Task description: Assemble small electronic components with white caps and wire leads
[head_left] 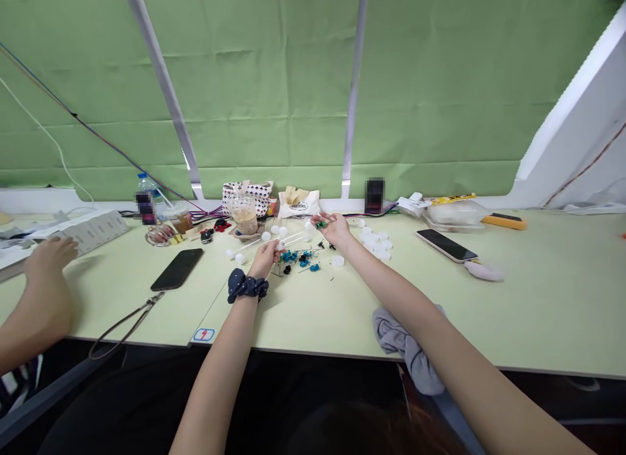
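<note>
My left hand, a dark dotted scrunchie at its wrist, is closed on a clear tube with a white end. To its right, my right hand is turned palm up, its curled fingers holding small green pieces whose exact kind is too small to tell. Below and between both hands lies a loose pile of small blue pieces with thin pins, mixed with a few black ones. Another clear tube lies behind my left hand. Round white caps are gathered right of my right hand.
A dark phone with a strap lies left; another phone lies right. Behind stand an iced drink cup and a patterned bag. Grey cloth hangs over the front edge. Another person's hand rests at far left.
</note>
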`<state>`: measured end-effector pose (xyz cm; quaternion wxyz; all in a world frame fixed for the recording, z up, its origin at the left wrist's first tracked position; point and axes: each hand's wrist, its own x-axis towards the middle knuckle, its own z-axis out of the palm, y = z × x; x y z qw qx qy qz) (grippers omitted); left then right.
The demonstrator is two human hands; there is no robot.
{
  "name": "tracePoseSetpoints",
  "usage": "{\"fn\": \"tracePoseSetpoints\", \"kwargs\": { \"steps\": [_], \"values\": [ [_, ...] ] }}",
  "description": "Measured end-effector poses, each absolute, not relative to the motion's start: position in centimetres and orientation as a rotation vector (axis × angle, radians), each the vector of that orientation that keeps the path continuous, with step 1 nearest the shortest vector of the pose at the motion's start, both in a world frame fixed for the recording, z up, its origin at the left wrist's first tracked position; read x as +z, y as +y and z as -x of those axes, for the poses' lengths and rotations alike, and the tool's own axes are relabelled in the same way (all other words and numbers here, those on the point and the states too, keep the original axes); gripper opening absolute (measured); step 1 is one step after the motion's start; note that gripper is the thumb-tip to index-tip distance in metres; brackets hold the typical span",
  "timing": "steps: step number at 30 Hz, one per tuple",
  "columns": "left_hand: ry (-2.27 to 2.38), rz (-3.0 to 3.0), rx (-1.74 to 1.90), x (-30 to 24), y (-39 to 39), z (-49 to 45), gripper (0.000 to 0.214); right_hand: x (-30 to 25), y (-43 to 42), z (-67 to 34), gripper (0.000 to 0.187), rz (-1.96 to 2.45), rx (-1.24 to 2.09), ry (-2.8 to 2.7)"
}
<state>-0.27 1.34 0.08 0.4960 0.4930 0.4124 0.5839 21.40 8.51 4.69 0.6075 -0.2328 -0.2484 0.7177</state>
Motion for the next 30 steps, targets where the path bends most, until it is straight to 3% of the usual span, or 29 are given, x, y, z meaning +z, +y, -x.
{"fn": "tracePoseSetpoints", "kwargs": {
  "steps": [9, 20, 25, 30],
  "values": [
    [0.894, -1.138, 1.290, 0.1, 1.0, -0.8, 0.025, 4.3, 7.0, -21.4, 0.047, 0.546, 1.834, -0.914],
    [0.779, -1.117, 1.132, 0.4, 0.3, -0.7, 0.035, 5.7, 5.0, -21.0, 0.069, 0.675, 1.637, -1.133],
    [0.762, -1.100, 1.136, 0.4, 0.2, -0.7, 0.035, 5.7, 4.7, -21.0, 0.061, 0.705, 1.609, -1.146],
    [0.822, -1.069, 1.159, 0.3, 0.4, -0.6, 0.036, 5.0, 5.7, -21.1, 0.029, 0.688, 1.477, -1.160]
  ]
}}
